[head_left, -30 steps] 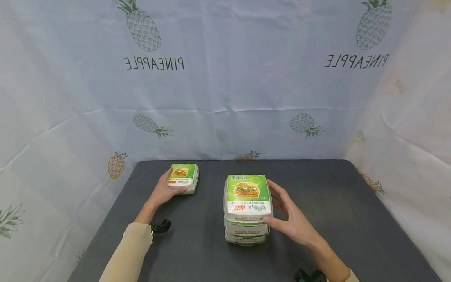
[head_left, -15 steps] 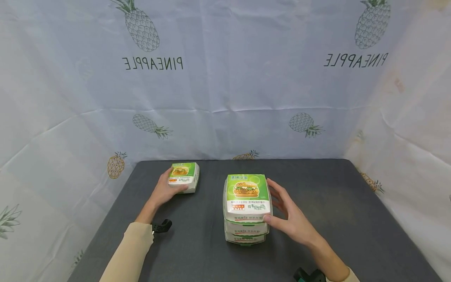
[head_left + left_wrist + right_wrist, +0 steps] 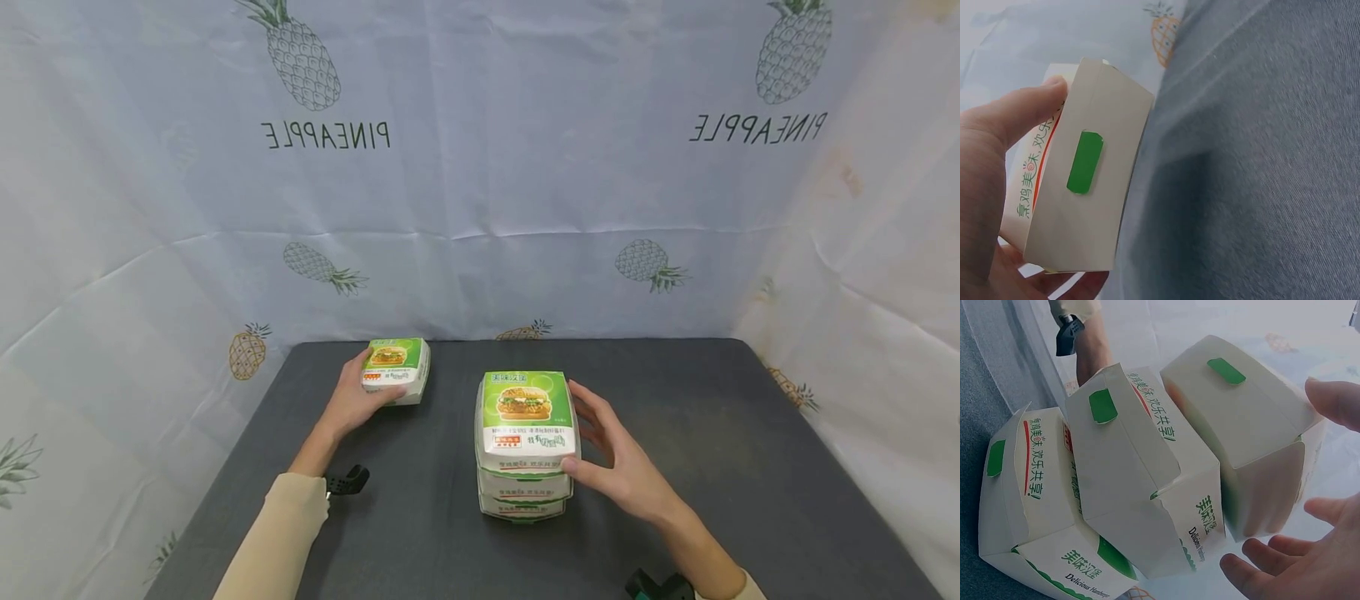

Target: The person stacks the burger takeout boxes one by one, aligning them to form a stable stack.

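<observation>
My left hand [image 3: 354,406] grips a white and green burger box [image 3: 393,367] at the table's back left. In the left wrist view the thumb presses one face of that box [image 3: 1091,169] and the fingers curl beneath, partly hidden. A shadow lies on the cloth apart from the box. Three similar boxes stand stacked at the middle, the top box [image 3: 523,421] showing a burger picture. My right hand [image 3: 626,467] is at the right side of the top box, thumb by its front corner. In the right wrist view its fingers [image 3: 1241,572] are spread, loosely bent, around the box without gripping it.
The dark grey table [image 3: 420,542] ends at a white pineapple-print curtain [image 3: 480,167] behind it, with more curtain at both sides. A black strap device [image 3: 347,481] is on the left wrist, another [image 3: 660,586] on the right.
My left hand has moved the burger box up in the head view, slightly away and to the right. The right hand and the stack have stayed in place.
</observation>
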### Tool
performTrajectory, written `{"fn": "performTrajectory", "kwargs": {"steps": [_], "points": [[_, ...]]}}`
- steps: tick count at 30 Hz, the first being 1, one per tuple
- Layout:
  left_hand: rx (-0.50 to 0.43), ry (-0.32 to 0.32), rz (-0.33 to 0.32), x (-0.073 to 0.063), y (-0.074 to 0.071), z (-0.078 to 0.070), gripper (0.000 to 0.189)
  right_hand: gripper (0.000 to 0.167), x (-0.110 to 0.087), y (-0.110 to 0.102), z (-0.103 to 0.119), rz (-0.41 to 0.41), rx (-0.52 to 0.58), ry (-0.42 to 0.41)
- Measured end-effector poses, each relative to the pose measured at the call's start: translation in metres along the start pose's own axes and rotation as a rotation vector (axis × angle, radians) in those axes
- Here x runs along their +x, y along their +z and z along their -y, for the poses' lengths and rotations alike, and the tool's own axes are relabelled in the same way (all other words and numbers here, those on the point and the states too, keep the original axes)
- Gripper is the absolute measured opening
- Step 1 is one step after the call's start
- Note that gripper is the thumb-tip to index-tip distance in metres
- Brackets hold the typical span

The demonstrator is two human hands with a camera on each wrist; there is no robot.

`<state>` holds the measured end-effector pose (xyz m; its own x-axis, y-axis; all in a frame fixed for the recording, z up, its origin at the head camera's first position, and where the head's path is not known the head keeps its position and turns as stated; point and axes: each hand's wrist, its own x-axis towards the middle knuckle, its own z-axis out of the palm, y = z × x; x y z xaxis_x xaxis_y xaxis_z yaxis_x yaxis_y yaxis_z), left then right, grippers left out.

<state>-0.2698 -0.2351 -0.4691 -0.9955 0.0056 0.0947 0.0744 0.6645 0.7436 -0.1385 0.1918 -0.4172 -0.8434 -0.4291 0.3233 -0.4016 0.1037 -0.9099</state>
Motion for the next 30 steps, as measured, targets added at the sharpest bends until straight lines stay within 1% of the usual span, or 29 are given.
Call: {"fn": "performTrajectory", "kwargs": {"steps": [9, 15, 26, 30], "points": [[-0.012, 0.03, 0.001, -0.004, -0.002, -0.02, 0.113, 0.084, -0.001, 0.001, 0.0, -0.007, -0.005, -0.008], [-0.009, 0.043, 0.006, -0.008, -0.004, -0.034, 0.111, 0.083, 0.001, 0.002, 0.0, -0.01, -0.011, 0.005], [-0.018, 0.113, -0.007, -0.019, -0.006, -0.064, 0.109, 0.083, 0.001, 0.002, -0.001, -0.009, -0.007, -0.012], [-0.01, 0.133, -0.021, -0.024, -0.007, -0.076, 0.109, 0.083, 0.001, 0.002, -0.001, -0.012, -0.009, -0.011]]}}
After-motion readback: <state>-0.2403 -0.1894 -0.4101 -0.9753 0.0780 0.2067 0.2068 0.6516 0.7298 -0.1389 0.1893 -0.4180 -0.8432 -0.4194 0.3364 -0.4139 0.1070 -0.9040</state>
